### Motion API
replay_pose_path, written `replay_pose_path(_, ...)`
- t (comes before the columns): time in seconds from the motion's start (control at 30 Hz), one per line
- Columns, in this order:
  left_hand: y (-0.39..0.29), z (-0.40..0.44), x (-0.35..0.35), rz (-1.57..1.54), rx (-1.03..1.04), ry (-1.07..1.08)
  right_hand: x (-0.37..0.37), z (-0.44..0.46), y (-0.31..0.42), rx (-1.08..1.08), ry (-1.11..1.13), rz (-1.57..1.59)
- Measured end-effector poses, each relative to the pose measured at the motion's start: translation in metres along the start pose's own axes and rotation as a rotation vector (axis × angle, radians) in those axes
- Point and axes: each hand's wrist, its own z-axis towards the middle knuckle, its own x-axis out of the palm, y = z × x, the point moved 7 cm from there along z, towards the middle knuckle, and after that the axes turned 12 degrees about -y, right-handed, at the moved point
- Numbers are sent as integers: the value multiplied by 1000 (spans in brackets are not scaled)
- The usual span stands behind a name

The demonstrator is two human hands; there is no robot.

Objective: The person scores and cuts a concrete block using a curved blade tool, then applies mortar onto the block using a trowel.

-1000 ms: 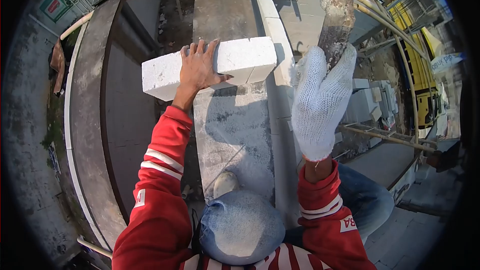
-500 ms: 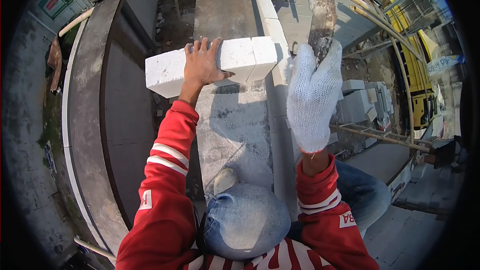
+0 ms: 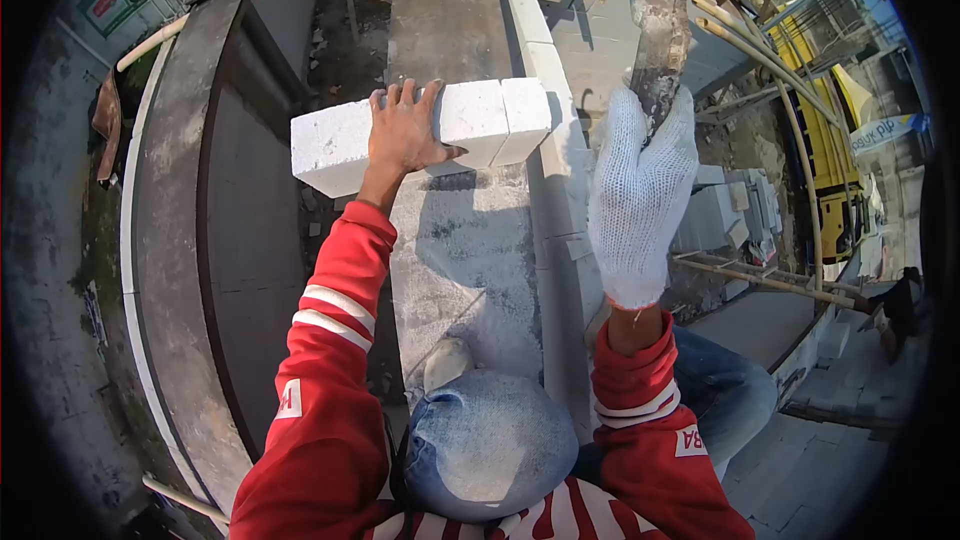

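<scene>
Tool shifted rightward, top cropped, base behind glove

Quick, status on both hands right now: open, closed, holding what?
Left hand: bare, spread across and gripping the white block from above.
Right hand: gloved, closed around the lower end of a stained flat bar.

Worn tool above the right hand cut off by the top edge, white block partly hidden under the left hand, green sign beyond it too small to read
</scene>
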Motion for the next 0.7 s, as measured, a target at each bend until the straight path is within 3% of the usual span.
replay_pose_path(0.07, -1, 0, -1, 11, 16, -33, -3, -7, -25, 662, -194, 462)
replay_pose_path(0.13, 1, 0, 1, 0, 17, -30, 27, -45, 17, 298, -41, 207)
replay_pose_path(0.17, 1, 1, 2, -4, 21, -28, 76, -88, 24, 601, 578, 268)
replay_pose_path(0.2, -2, 1, -1, -6, 28, -43, 146, -175, 30, 335, 500, 166)
replay_pose_path(0.27, 1, 1, -4, -28, 6, 0, 111, -127, 31, 411, 303, 266)
replay_pose_path(0.33, -1, -11, 0, 10, 3, -6, 121, -141, 12, 792, 663, 465)
replay_pose_path(0.37, -3, -12, 0, -1, -5, 7, 121, -147, 8, 936, 668, 629)
replay_pose_path(0.4, -3, 0, -4, -4, -5, -21, 117, -145, 2, 939, 656, 627)
replay_pose_path(0.47, -1, 4, -2, -16, 2, 4, 94, -121, -3, 702, 416, 669)
replay_pose_path(0.5, -2, 2, -2, -9, 15, -26, 79, -102, -11, 1022, 407, 784)
replay_pose_path(0.53, -2, 0, -1, -1, 28, -49, 55, -68, -20, 905, 288, 741)
replay_pose_path(0.57, -1, -2, 0, 0, 21, -35, 26, -35, -27, 919, 197, 743)
replay_pose_path(0.6, -2, -2, -1, -2, 11, -21, -8, 1, -31, 752, 12, 589)
replay_pose_path(0.63, -2, 0, -1, -3, 4, -12, -31, 23, -33, 335, -204, 371)
replay_pose_path(0.67, -1, 0, 1, -4, -3, -1, -18, 17, -57, 828, -142, 656)
replay_pose_path(0.7, 0, 0, 1, -4, 1, -11, -9, 10, -57, 721, -164, 471)
